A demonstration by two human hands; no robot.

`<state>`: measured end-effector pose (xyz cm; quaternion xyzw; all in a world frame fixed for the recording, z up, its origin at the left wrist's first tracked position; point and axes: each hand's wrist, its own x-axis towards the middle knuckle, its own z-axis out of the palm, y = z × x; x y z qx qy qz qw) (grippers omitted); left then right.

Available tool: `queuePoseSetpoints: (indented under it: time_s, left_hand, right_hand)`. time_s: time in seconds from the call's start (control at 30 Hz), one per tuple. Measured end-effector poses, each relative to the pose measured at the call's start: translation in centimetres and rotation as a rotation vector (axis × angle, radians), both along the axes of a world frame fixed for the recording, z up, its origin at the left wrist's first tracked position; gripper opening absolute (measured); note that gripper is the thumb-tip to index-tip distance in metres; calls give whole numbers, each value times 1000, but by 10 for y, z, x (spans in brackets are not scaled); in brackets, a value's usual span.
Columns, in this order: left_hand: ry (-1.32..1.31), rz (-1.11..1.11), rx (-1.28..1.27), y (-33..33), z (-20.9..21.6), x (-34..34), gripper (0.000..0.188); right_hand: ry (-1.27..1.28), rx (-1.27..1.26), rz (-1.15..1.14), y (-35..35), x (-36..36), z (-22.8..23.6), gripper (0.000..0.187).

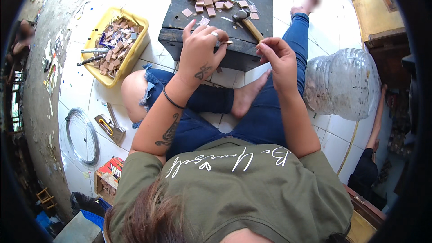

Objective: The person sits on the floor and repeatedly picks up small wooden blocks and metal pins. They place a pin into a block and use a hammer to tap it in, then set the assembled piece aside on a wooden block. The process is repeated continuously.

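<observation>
My left hand [201,47], with a ring on one finger, is above the near edge of the black wooden block [204,37]. Its thumb and fingers pinch a small wooden piece [228,42], mostly hidden by the hand. My right hand [279,56] is closed in a pinch by the end of the hammer's handle; whatever is between its fingertips is too small to make out. The hammer [252,27] lies on the block, its head pointing away from me. Beyond it is a heap of small square wooden tiles [208,1], with thin sticks or wires scattered among them.
A yellow basin [141,40] of tiles and tools stands at the left. Nearer are a staple gun [110,126], a wire coil [93,148] and an open box [101,184]. A big clear plastic bottle [342,83] lies right of my leg. Another person's arm [378,112] shows far right.
</observation>
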<state>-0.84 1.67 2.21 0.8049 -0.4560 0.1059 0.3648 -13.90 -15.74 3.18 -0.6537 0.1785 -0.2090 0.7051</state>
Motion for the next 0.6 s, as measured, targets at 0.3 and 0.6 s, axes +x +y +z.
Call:
queuePoseSetpoints:
  time_s: [0.3,0.6]
  left_hand:
    - [140,-38,-105,-15,-17,3,11]
    - [178,-40,-203,-14,-27,5,13]
  right_hand:
    - [-39,-416,83,0,36,5,10]
    - [-26,-612,110,6,43,9,12]
